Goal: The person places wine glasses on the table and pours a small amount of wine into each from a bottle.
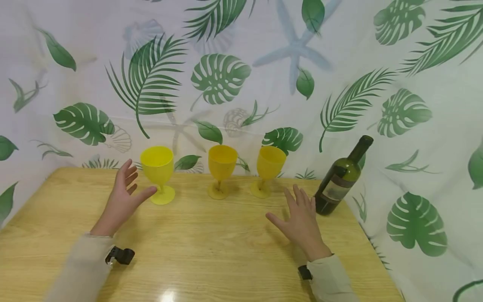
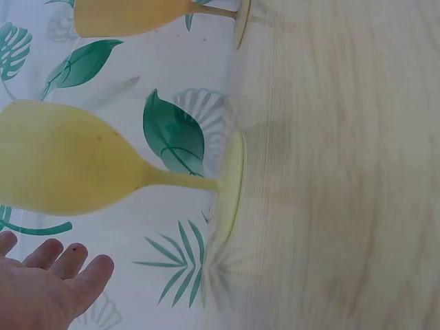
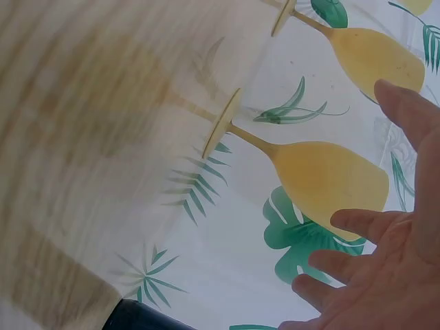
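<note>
Left hand (image 1: 122,195): fingers spread and relaxed, holding nothing, thumb tip just beside the stem of the left goblet (image 1: 158,173) but apart from it as far as can be seen.

Right hand (image 1: 299,220): fingers fanned out, palm down, hovering over the table (image 1: 211,256), empty; near the wine bottle (image 1: 341,178) and the right goblet (image 1: 268,168), touching neither.

Left goblet: yellow, upright, at the rear of the tabletop near the leaf-print backdrop (image 1: 241,75).

Middle goblet (image 1: 222,170): yellow, upright, between the other two and apart from both.

Right goblet: yellow, upright, just left of the bottle.

Wine bottle: dark green, labelled, upright near the right rear corner of the table, close to its edge.

Risks, as judged: the goblets look light and tall on narrow stems, so a brushing thumb could tip the left one; a sideways sweep of the right hand could knock the bottle toward the table edge or into the right goblet.
</note>
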`<state>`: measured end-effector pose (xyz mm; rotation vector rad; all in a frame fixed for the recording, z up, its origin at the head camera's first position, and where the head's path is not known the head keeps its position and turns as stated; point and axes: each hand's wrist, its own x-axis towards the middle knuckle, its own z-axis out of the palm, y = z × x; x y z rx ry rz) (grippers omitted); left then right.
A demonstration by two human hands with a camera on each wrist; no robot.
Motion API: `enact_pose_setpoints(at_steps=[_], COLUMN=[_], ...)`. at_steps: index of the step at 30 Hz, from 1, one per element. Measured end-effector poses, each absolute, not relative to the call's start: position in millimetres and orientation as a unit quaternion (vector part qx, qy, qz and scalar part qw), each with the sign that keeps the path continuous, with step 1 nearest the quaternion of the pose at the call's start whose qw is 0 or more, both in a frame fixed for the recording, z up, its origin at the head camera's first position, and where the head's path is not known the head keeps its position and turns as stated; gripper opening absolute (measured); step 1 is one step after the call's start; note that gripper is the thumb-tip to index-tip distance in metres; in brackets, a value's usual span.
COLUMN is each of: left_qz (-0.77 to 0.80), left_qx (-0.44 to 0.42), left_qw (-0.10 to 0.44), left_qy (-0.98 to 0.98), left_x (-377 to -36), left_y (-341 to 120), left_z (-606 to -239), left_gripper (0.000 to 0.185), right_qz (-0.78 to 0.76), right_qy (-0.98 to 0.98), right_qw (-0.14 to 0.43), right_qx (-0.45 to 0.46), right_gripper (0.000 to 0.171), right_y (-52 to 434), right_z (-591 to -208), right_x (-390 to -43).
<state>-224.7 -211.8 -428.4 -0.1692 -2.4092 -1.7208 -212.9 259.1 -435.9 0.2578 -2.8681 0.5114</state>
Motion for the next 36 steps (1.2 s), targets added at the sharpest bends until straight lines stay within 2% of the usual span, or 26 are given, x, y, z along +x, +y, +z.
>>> enact_pose_setpoints(at_steps=[12,23,36], left_qz=[-0.606,-0.611,-0.600], left_qx=[-0.030,-0.031,-0.011], left_qw=[0.107,0.106,0.129], left_qy=[-0.788,-0.784,-0.790], left_x=[-245.8,-265.4,-259.3], left_y=[-199.7,-196.0,-188.5], left_z=[-438.2,-431.3,-438.1], left_gripper=[0.105,0.117,0.095], right_qz=[0.178,0.174,0.188], right_qy=[-0.972,-0.971,-0.968], right_qw=[0.122,0.132,0.131], right_qx=[0.093,0.100,0.099], right_gripper=[0.095,0.085,0.077], right_y=[258.9,256.6,259.0], right_z=[-433.2,-432.5,-432.5], right_x=[-211.9,-210.7,-209.6])
